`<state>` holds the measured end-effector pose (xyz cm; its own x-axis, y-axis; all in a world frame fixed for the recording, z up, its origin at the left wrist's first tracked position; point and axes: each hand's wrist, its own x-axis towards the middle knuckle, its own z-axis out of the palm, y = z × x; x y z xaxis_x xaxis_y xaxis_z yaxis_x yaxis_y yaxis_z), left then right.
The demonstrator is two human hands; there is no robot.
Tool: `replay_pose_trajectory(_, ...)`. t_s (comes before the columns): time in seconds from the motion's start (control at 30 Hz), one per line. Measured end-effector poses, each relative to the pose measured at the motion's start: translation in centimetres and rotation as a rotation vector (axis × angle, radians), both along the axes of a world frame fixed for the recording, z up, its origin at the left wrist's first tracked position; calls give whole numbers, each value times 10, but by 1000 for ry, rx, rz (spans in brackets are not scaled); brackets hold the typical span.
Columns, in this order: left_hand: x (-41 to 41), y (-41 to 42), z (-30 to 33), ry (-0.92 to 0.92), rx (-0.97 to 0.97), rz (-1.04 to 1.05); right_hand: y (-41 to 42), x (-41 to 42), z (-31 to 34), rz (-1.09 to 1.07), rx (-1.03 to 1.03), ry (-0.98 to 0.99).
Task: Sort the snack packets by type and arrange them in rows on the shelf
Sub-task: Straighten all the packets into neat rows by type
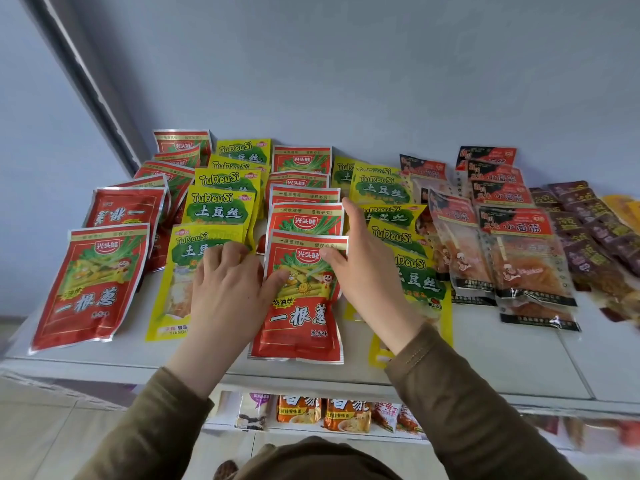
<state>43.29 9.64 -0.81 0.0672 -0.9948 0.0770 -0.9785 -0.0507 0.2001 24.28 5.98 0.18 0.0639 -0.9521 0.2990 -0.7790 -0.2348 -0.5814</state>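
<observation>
Rows of snack packets lie on the white shelf top [485, 348]. The front red packet [301, 317] of the middle red row lies between my hands. My left hand [228, 289] rests on the front yellow TuDouSi packet [180, 271], its thumb touching the red packet's left edge. My right hand [367, 268] holds the red packet's upper right corner with thumb against fingers. It covers part of the right yellow row [391, 195]. Another red row [93, 285] runs along the left.
Clear packets with red-black headers [519, 258] form rows to the right, then dark purple packets [588, 244] and orange ones [623, 206] at the far right. A lower shelf [311, 415] holds more packets. A grey wall stands behind.
</observation>
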Motion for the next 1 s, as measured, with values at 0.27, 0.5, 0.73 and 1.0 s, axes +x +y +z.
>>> replay_pose_trajectory(0.27,-26,42,-8,-23,-194,-346,0,5,-3,2,-31,2)
replay_pose_trajectory(0.5,-25,44,-26,-90,-42,-356,-1,6,-7,41,-3,79)
replay_pose_trajectory(0.73,-14,29,-19,-188,-5,-301,-5,10,0,83,-17,124)
replay_pose_trajectory(1.0,-20,36,-2,-106,-46,-291,15,-22,12,103,-45,-75)
